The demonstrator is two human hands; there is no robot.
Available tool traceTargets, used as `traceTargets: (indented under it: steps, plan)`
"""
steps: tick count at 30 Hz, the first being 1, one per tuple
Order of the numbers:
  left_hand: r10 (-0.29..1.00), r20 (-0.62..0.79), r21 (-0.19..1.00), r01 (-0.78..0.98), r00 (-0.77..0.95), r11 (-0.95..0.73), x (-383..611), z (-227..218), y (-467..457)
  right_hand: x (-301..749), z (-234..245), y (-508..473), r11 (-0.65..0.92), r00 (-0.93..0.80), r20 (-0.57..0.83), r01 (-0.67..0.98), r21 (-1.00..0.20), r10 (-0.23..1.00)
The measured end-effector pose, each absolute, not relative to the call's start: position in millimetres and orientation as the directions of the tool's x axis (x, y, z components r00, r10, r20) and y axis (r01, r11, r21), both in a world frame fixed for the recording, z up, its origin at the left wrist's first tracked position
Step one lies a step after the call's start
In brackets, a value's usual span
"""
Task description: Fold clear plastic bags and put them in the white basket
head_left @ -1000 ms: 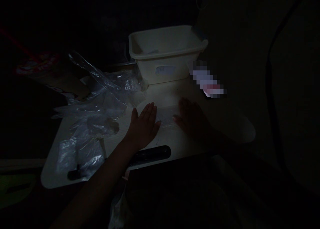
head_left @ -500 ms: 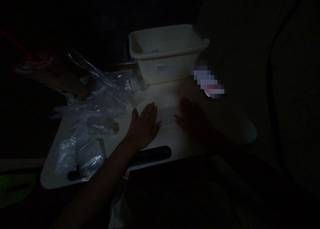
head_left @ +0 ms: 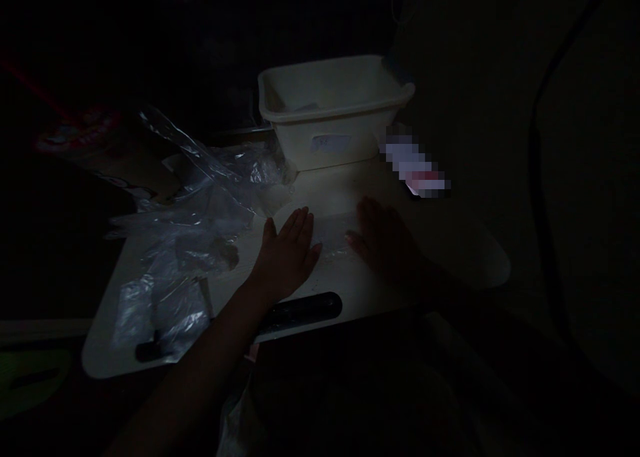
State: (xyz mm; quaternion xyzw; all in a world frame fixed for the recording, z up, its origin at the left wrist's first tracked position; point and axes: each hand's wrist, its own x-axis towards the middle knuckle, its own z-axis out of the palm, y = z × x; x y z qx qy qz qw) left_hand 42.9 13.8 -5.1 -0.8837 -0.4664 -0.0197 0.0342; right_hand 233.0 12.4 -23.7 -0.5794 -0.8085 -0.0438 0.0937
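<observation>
My left hand (head_left: 287, 254) lies flat with its fingers stretched out, palm down on the white tabletop (head_left: 280, 287). Across from it, my right hand (head_left: 387, 237) is also spread open, in deep shadow. Between the two hands a thin, clear plastic piece (head_left: 334, 234) lies flat; it looks like a small bag or film. The left fingertips are at its left edge and the right thumb is close to its right edge. Whether either hand presses on it is hard to see in the dim light.
A cream plastic tub (head_left: 333, 117) with a label stands at the back. Crumpled clear plastic bags (head_left: 215, 190) cover the left side, near a tall cup with a straw (head_left: 95, 150). A blurred-out item (head_left: 413, 167) lies right of the tub. A dark slot (head_left: 310, 307) runs along the front edge.
Both hands stay in nearly the same place, flat and open. The view shifts very slightly; nothing has been taken hold of or let go.
</observation>
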Motion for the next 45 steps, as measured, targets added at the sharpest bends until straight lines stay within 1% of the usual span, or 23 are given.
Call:
traceTargets:
  steps: [2, 4, 9, 11, 13, 16, 19, 27, 34, 36, 37, 38, 40, 42, 43, 45]
  plan:
    - [0.825, 0.073, -0.017, 0.828, 0.56, -0.561, 42, -5, 14, 233, -22, 12, 0.331, -0.317, 0.201, 0.943, -0.038, 0.927]
    - [0.834, 0.084, 0.049, 0.833, 0.546, -0.551, 40, -3, 14, 233, -21, 12, 0.337, -0.321, 0.212, 0.941, -0.044, 0.923]
    - [0.855, 0.132, 0.34, 0.787, 0.502, -0.515, 41, 10, 21, 234, -20, 10, 0.358, -0.339, 0.226, 0.933, -0.047, 0.913]
    - [0.868, 0.117, 0.411, 0.772, 0.483, -0.485, 45, 17, 27, 234, -20, 11, 0.368, -0.349, 0.233, 0.929, -0.041, 0.908]
    - [0.9, 0.053, 0.442, 0.798, 0.432, -0.409, 51, 23, 36, 235, -20, 11, 0.373, -0.353, 0.244, 0.927, -0.038, 0.903]
    - [0.927, -0.116, 0.408, 0.868, 0.357, -0.283, 57, 30, 49, 235, -19, 11, 0.379, -0.358, 0.25, 0.924, -0.04, 0.899]
    - [0.903, -0.23, 0.336, 0.9, 0.363, -0.276, 59, 33, 57, 235, -17, 10, 0.375, -0.353, 0.246, 0.926, -0.045, 0.903]
    - [0.863, -0.257, 0.304, 0.884, 0.435, -0.355, 54, 26, 56, 235, -19, 10, 0.379, -0.356, 0.255, 0.925, -0.043, 0.899]
    - [0.857, -0.261, 0.295, 0.882, 0.445, -0.368, 55, 29, 56, 236, -20, 12, 0.392, -0.364, 0.268, 0.918, -0.061, 0.892]
    - [0.869, -0.234, 0.334, 0.876, 0.435, -0.349, 56, 31, 56, 236, -19, 12, 0.39, -0.35, 0.279, 0.915, -0.101, 0.894]
    - [0.879, -0.215, 0.381, 0.866, 0.425, -0.325, 55, 31, 56, 236, -19, 12, 0.382, -0.333, 0.284, 0.914, -0.135, 0.899]
    - [0.892, -0.196, 0.448, 0.846, 0.408, -0.288, 55, 31, 57, 237, -19, 12, 0.369, -0.309, 0.292, 0.912, -0.178, 0.905]
    - [0.918, -0.186, 0.628, 0.761, 0.35, -0.163, 54, 30, 57, 238, -18, 13, 0.333, -0.234, 0.317, 0.892, -0.307, 0.919]
    - [0.937, -0.227, 0.811, 0.585, 0.266, 0.03, 53, 26, 55, 240, -18, 15, 0.288, -0.12, 0.353, 0.832, -0.475, 0.928]
    - [0.946, -0.239, 0.881, 0.459, 0.218, 0.117, 53, 24, 53, 242, -18, 16, 0.268, -0.054, 0.365, 0.781, -0.565, 0.929]
    - [0.965, -0.233, 0.962, 0.176, 0.122, 0.21, 53, 20, 48, 247, -17, 20, 0.219, 0.088, 0.348, 0.631, -0.744, 0.933]
